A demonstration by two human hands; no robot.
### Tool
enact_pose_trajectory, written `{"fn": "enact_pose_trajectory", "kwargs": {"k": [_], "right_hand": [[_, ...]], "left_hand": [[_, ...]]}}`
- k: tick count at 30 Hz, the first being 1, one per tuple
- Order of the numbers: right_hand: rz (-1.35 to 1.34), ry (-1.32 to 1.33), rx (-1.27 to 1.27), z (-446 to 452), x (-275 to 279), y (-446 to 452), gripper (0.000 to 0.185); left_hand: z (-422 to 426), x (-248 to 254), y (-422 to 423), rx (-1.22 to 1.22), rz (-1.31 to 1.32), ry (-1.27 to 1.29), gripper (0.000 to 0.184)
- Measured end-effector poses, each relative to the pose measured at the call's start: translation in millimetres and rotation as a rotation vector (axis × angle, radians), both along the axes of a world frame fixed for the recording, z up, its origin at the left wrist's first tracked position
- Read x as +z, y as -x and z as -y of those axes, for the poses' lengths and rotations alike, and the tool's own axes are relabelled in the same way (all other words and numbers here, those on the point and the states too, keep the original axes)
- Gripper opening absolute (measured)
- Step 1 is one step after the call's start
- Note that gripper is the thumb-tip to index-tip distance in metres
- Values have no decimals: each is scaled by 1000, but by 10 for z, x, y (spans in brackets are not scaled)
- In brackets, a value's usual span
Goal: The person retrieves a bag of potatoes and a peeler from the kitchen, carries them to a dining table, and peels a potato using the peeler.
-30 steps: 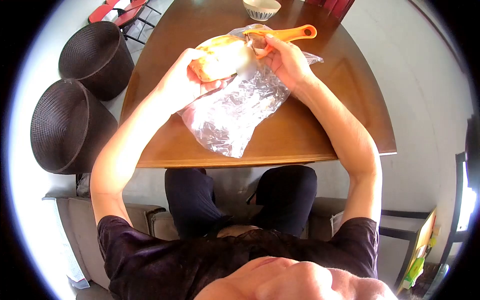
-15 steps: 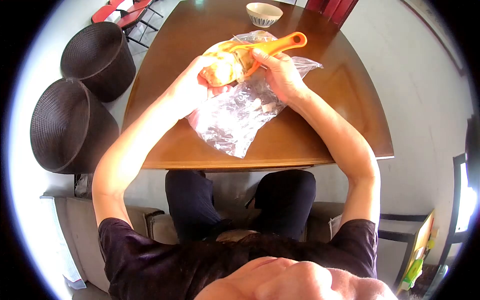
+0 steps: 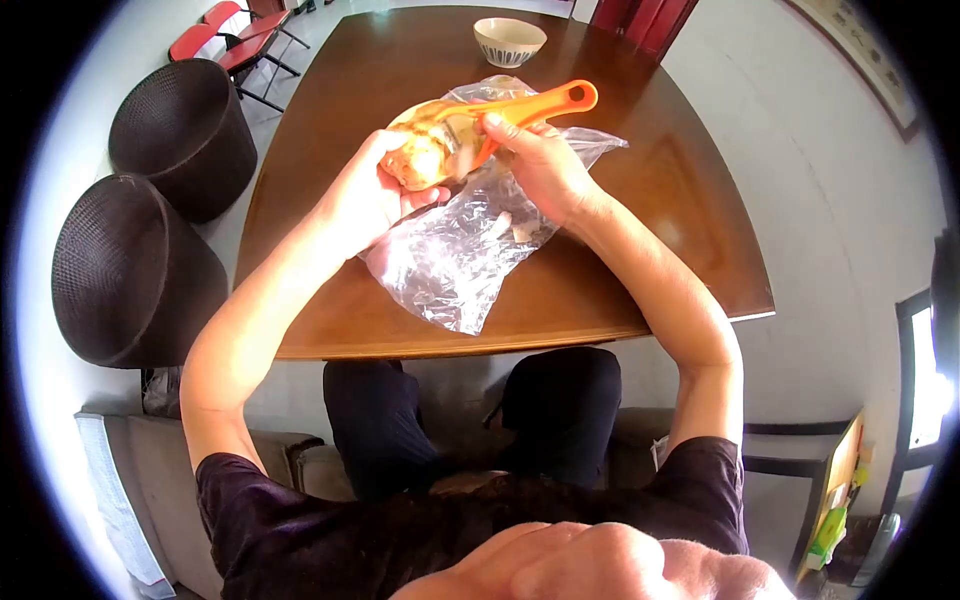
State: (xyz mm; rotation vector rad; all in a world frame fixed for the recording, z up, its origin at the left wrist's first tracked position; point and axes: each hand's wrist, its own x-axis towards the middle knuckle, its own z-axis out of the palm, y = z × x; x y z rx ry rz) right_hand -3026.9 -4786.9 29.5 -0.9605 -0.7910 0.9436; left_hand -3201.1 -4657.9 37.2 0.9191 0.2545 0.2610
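Observation:
My left hand [image 3: 362,198] is closed around a lumpy, yellowish piece of produce [image 3: 416,160], washed out by bright light so its exact kind cannot be told. An orange peeler [image 3: 545,104] is gripped in my right hand [image 3: 548,172], thumb on top of its handle. The peeler's head lies against the right side of the produce; its blade is hard to make out. Beneath both hands a clear plastic bag [image 3: 445,275] is spread out, with a few small pale scraps [image 3: 522,232] on it.
The bag lies on a brown wooden table [image 3: 640,280]. Toward its far end stands a patterned bowl [image 3: 510,43]. Two dark woven baskets [image 3: 135,275] are left of the table, with red folding chairs [image 3: 250,48] behind them. A sofa [image 3: 175,465] is behind my legs.
The view has shifted slightly, so the table and bowl appear lower and further left. Both hands keep hold of the produce and the peeler, whose head remains against the produce.

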Motion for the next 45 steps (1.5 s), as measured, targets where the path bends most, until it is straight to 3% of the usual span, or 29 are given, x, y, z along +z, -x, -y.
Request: {"fn": "enact_pose_trajectory", "kwargs": {"k": [2, 4, 8, 11, 14, 16, 20, 21, 26, 29, 31, 45], "right_hand": [[174, -4, -56, -1, -29, 88, 47], [160, -21, -39, -29, -76, 54, 51], [98, -36, -63, -38, -114, -154, 38], [-89, 35, -238, -44, -106, -239, 24], [-135, -13, -174, 24, 34, -166, 27], [-102, -28, -152, 18, 71, -146, 28], [202, -40, 18, -4, 10, -34, 43], [226, -46, 12, 11, 26, 13, 43], [256, -16, 20, 22, 83, -22, 41], [170, -2, -35, 14, 14, -115, 38], [-65, -36, -97, -12, -2, -206, 35], [-402, 0, -25, 11, -24, -356, 27]], "left_hand": [[-48, -52, -5, -32, 14, -11, 48], [-55, -83, 3, -58, 30, -27, 47], [-43, -98, 16, -20, 27, -85, 49], [-35, -95, 30, -32, 41, -86, 52], [-15, -62, 49, -33, 57, -87, 53], [-41, -102, 19, -43, 59, -86, 54], [33, -6, 33, -110, 9, -457, 62], [98, -37, 27, -26, 33, -485, 64], [49, -26, 64, -47, -2, -529, 61], [-24, -79, 58, -73, -29, -486, 59], [-34, -34, 66, -90, -18, -419, 58], [-14, -46, 56, -112, 104, -233, 59]]}}
